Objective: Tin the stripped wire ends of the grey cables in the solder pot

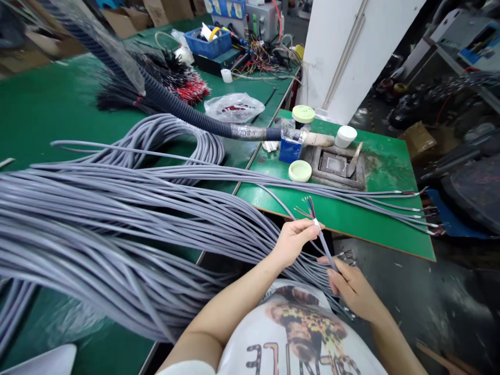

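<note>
My left hand (pixel 292 240) pinches one grey cable (pixel 322 240) near its stripped end, where thin coloured wires (pixel 307 206) fan out upward. My right hand (pixel 350 285) is closed on the same cable a little lower, at its grey sheath. Both hands hover in front of my chest, just off the edge of the small green table (pixel 351 219). A thick bundle of long grey cables (pixel 117 229) sweeps from the left across the green bench (pixel 35 109) toward my hands.
Several grey cables with stripped ends (pixel 425 211) lie across the small table. On it stand a solder pot (pixel 336 165), a blue bottle (pixel 291 146), two green lids and a white jar (pixel 345 136). A black corrugated hose (pixel 175 107) reaches over. Black and red wire bundles (pixel 172 83) lie behind.
</note>
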### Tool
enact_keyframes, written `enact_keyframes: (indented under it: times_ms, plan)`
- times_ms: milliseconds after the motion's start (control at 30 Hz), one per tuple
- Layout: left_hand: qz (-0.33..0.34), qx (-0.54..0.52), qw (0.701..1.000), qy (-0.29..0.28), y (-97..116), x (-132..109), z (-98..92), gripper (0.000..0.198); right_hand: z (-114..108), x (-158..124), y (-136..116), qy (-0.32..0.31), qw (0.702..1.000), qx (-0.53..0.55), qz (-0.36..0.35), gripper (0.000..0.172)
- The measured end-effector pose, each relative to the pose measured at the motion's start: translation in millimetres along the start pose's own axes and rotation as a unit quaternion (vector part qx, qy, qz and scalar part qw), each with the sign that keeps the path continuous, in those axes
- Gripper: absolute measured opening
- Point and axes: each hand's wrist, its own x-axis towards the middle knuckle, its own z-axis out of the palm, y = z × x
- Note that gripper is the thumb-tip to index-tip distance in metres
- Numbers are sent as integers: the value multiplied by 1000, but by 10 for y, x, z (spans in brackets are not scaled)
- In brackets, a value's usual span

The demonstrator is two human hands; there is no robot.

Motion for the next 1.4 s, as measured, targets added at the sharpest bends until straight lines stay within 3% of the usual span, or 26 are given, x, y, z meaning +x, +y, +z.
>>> enact_keyframes:
  times_ms: [100,233,467,667,900,1067,1233,1400]
  plan:
    - [-31,-4,999,-31,-51,-73,68,25,-4,54,-47,-3,999,50,-8,31]
    - [-80,-50,994,-56,-100,-138,156,28,-3,180,-146,62,995,78,-26,42]
    - [-20,-77,997,25,-103,-52,54,17,56,307,-173,67,989,134,14,37]
    - [-10,-80,997,19,-97,-18,27,19,68,377,-186,75,982,175,-11,43]
    - [8,-54,998,29,-99,2,24,20,68,409,-196,90,984,154,-10,37]
    - [18,-10,999,31,-38,8,4,27,51,405,-203,64,990,127,-7,39]
    - [-20,4,1000,-2,18,41,-3,37,42,380,-186,29,996,84,-21,38]
    - [-29,-21,999,-7,-46,45,18,38,79,350,-169,114,990,76,-19,31]
